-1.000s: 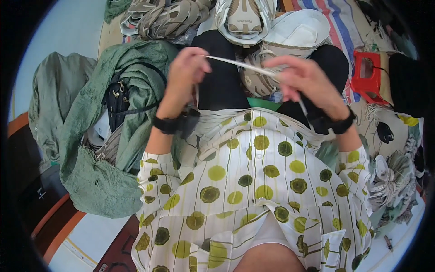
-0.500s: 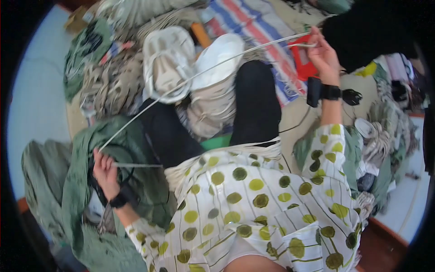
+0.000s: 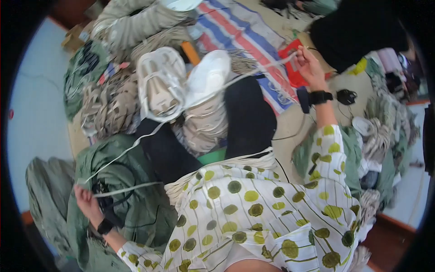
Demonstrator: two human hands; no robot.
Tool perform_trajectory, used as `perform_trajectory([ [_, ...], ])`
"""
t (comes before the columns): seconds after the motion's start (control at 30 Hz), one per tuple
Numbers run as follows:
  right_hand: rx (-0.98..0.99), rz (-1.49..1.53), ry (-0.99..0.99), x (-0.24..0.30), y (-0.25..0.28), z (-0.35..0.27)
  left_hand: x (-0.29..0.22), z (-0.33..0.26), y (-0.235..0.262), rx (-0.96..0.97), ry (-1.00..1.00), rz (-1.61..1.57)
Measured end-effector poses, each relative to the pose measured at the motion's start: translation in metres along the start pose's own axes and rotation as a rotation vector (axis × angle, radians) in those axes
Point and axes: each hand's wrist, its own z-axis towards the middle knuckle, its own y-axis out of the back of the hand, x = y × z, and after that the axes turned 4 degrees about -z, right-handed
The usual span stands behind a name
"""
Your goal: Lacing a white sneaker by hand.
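A long pale shoelace runs slackly between my hands, crossing over the shoes at my knees. My left hand, at the far left above green cloth, is closed on one part of it; a second strand leads back from there to my lap. Up at the right, my right hand pinches the other part beside a red item. Between my dark-clad knees sit an open white-and-beige shoe and a row of nested beige shoes with a white insole on top. More pale laces lie across my lap.
Piled beige shoe parts and green sacks crowd the left side. A striped sheet lies ahead, with a black cloth-like mass at far right. Bundled cords lie on the right. A dark cable curves near my right knee.
The shoelace was stretched straight and now sags in a wavy line. My left hand has moved left and nearer to me. The whole view has shifted slightly.
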Motion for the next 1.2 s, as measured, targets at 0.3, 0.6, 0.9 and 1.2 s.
perform_trajectory([
  [0.3, 0.669, -1.227, -0.003, -0.083, -0.201, -0.052, 0.147, 0.015, -0.242, 0.216, -0.361, 0.912],
  [0.6, 1.065, -1.720, 0.349, -0.217, -0.251, -0.031, 0.203, 0.070, -0.335, 0.165, -0.443, 1.199],
  [0.9, 1.042, -1.919, 0.634, -0.231, -0.254, -0.040, 0.213, 0.070, -0.335, 0.206, -0.393, 1.175],
  [1.2, 1.147, -2.143, 0.974, -0.243, -0.265, -0.054, 0.213, 0.069, -0.336, 0.193, -0.368, 1.188],
])
